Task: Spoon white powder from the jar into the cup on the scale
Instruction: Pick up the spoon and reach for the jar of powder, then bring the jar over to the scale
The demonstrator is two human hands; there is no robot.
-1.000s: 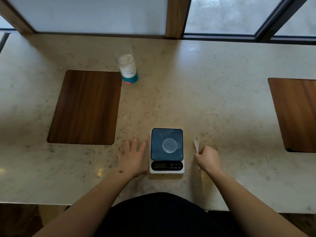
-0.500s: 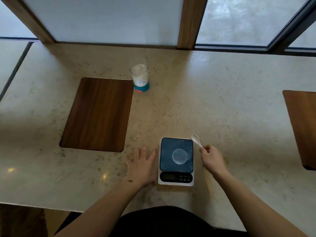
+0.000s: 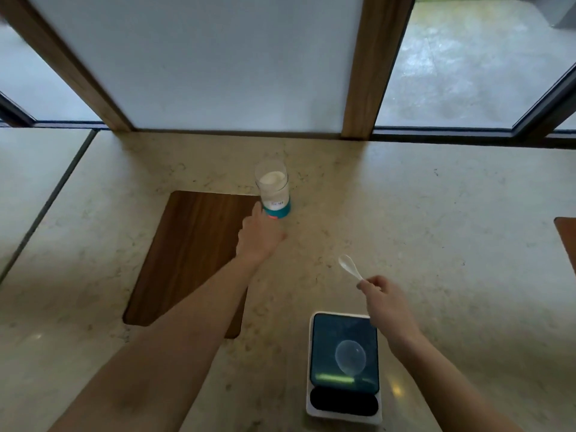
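Soft daylight from the windows (image 3: pixel 467 57), slight motion blur throughout, wide-angle bending at the edges.

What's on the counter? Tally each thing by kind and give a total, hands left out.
Jar: 1
Spoon: 1, held in the right hand, above the counter
Scale: 1
Cup: 1, on the scale
Wood panels: 2
Total: 6
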